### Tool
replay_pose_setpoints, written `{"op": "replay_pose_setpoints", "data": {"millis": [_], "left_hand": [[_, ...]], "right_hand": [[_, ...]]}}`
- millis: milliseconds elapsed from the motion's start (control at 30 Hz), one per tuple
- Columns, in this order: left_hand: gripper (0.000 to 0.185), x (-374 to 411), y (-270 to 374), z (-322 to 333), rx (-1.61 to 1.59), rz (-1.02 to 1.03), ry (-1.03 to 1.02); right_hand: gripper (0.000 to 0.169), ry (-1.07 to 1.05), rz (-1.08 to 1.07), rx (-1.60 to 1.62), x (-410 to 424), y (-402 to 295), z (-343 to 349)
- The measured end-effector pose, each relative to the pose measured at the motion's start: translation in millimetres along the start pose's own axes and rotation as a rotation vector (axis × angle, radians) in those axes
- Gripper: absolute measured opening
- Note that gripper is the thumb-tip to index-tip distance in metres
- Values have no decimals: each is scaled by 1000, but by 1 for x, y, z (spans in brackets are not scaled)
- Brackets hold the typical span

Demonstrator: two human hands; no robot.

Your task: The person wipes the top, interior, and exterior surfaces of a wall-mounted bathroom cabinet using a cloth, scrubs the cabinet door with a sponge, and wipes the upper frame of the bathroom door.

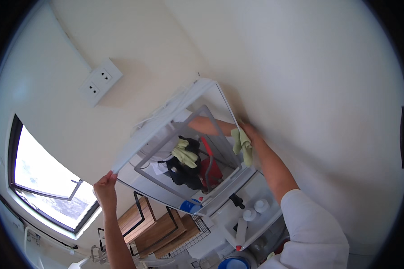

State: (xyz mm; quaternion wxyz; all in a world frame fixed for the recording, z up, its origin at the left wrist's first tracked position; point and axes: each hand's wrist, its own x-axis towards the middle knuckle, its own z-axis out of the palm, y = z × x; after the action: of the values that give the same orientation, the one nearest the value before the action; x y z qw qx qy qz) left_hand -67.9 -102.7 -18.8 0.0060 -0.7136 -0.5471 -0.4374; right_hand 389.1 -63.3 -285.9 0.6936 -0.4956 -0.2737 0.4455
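A mirror cabinet (pixel 161 121) with a white body and a grey-framed mirrored front (pixel 219 121) is fixed to the wall, tilted in my view. My left hand (pixel 106 186) grips its left corner between thumb and fingers. At the opposite side, my right hand (pixel 249 132) presses a light green cloth (pixel 243 144) against the edge; its fingers are partly hidden. In the mirror I see the reflection of an arm, a second patch of green cloth, dark fabric and a red object. Under the mirror, a white shelf (pixel 224 218) holds two white-capped bottles (pixel 256 210) and a white tube with a red tip (pixel 241 233).
A white double power socket (pixel 99 82) sits on the wall at the upper left. An open window (pixel 50 175) is on the left. Wooden wall shelves with black brackets (pixel 158 228) and a wire basket (pixel 200 227) project below. A blue bucket (pixel 234 262) stands at the bottom.
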Motion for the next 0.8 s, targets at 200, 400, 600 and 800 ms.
{"op": "replay_pose_setpoints", "data": {"millis": [200, 400, 600, 800], "left_hand": [[24, 8, -9, 2, -23, 67, -7], [25, 2, -22, -8, 6, 65, -35], [27, 0, -1, 4, -1, -31, -40], [26, -1, -2, 0, -6, -4, -15]], "right_hand": [[32, 108, 113, 152, -9, 80, -30], [40, -100, 104, 394, -12, -60, 43], [50, -265, -227, 365, -29, -134, 52], [50, -57, -62, 158, 4, -28, 21]]}}
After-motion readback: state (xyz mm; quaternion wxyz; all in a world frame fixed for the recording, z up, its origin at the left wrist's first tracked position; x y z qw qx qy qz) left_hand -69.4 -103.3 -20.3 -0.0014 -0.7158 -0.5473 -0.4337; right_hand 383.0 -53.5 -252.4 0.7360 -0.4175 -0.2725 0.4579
